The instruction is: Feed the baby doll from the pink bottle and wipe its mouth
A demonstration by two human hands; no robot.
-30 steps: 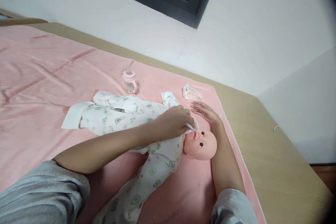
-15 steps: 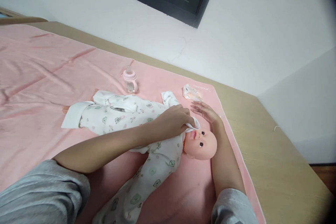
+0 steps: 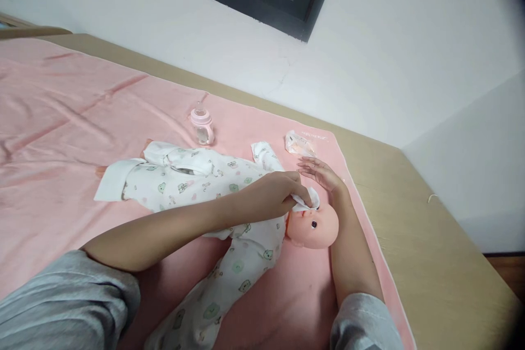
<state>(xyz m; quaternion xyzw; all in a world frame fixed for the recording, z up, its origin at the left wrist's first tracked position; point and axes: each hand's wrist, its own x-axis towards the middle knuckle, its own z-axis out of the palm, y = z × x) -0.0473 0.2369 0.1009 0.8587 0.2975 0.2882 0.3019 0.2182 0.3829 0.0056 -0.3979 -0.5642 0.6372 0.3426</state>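
A baby doll (image 3: 324,232) lies on its back in a white printed sleepsuit (image 3: 221,167), its bald head toward the right. My left hand (image 3: 276,194) reaches across its chest with the fingers closed on a white wipe (image 3: 312,198). The wipe is pressed to the doll's face, over the cheek and partly over the mouth and one eye. Beyond the head rests my right hand (image 3: 323,174), palm side down, fingers stretched out and holding nothing. Its forearm curves round the top of the head.
A pink baby bottle (image 3: 202,127) with a handle stands beyond the doll's legs. A crumpled clear plastic packet (image 3: 299,145) lies just past my right fingertips. The pink blanket (image 3: 61,87) covers a wooden surface (image 3: 418,229) set against a white wall below a dark-framed window (image 3: 283,11).
My left hand has moved slightly right with the wipe, from beside the doll's mouth up over its cheek toward one eye. My right hand has stayed in place.
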